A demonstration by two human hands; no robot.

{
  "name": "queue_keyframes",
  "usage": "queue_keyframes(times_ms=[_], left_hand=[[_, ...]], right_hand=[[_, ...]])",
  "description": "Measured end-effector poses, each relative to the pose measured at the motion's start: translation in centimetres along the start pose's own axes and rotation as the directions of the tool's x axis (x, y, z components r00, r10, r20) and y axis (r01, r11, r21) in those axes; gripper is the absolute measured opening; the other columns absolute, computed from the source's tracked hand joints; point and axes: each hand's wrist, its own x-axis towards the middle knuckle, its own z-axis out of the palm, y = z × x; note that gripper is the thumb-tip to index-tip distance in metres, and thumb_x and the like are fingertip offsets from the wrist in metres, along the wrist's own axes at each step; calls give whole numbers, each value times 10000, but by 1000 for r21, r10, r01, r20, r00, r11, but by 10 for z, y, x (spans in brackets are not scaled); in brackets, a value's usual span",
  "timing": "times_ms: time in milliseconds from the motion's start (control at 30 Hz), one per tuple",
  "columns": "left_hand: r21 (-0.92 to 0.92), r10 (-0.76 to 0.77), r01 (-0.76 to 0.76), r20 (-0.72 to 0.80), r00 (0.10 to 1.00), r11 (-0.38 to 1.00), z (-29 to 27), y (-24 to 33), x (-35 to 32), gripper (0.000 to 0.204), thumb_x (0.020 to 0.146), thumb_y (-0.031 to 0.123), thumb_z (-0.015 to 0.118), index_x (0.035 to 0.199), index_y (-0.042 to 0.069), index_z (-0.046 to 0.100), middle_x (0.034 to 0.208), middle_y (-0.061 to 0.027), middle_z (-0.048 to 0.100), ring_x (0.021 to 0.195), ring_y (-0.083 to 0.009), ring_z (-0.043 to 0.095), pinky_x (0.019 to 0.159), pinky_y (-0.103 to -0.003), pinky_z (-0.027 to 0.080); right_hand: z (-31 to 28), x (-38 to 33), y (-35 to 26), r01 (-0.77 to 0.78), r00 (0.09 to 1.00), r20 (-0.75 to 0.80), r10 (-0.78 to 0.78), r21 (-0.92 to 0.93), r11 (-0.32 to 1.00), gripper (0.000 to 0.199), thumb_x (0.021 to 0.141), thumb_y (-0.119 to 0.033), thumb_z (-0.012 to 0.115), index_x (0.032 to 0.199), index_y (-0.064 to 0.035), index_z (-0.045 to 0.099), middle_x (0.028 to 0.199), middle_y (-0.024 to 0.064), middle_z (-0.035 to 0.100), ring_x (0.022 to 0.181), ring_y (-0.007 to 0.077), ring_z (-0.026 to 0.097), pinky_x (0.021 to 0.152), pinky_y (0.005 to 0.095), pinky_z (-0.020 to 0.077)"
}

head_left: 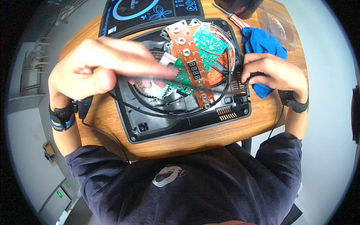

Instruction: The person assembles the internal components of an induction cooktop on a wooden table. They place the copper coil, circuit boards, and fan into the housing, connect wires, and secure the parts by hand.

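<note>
Working from nine o'clock across, the left hand (93, 69) hovers blurred above the opened induction cooker base (180, 112), its fingers (150, 69) extended toward the centre and loosely together; whether they pinch anything cannot be told through the blur. At centre, an orange control board (193, 63) with a small digit display lies tilted over a green circuit board (208, 41) and the copper coil (221, 62), all inside the black housing on the round wooden surface (180, 144). A black cable (157, 112) loops around the six o'clock side of the housing. At three o'clock, the right hand (275, 73) rests at the housing's edge, fingers (251, 75) curled onto the cable end, beside a blue cloth (262, 43). At one o'clock lies a screwdriver (234, 17); at twelve, the detached glass top panel (150, 11). Risk, as judged: the loose boards could shift or strain their wires if the cable is tugged.
</note>
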Motion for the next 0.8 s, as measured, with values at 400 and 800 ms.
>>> queue_keyframes(times_ms=[400, 800], left_hand=[[827, 88, -38, -14, 996, 561, 25, -4, 59, 653, 871, 202, 899, 1491, 67, 743, 1689, -205, 569, 1558, -442, 556, 1301, -544, 460], [791, -216, 195, -81, 973, 580, 18, -43, 139, 1007, 861, 395, 987, 1702, 126, 503, 1553, -251, 645, 1425, -471, 658, 1188, -519, 571]], right_hand=[[36, -24, -4, -98, 944, -311, 108, 46, 994, 71, 1078, 0, 713, 1140, -34, 703, 1518, 142, 545, 1230, 278, 663, 1097, 415, 539], [35, -11, -3, -114, 974, -195, 119, 34, 993, 156, 1114, -124, 697, 1231, -20, 695, 1165, 156, 681, 1134, 392, 711, 986, 457, 584]])
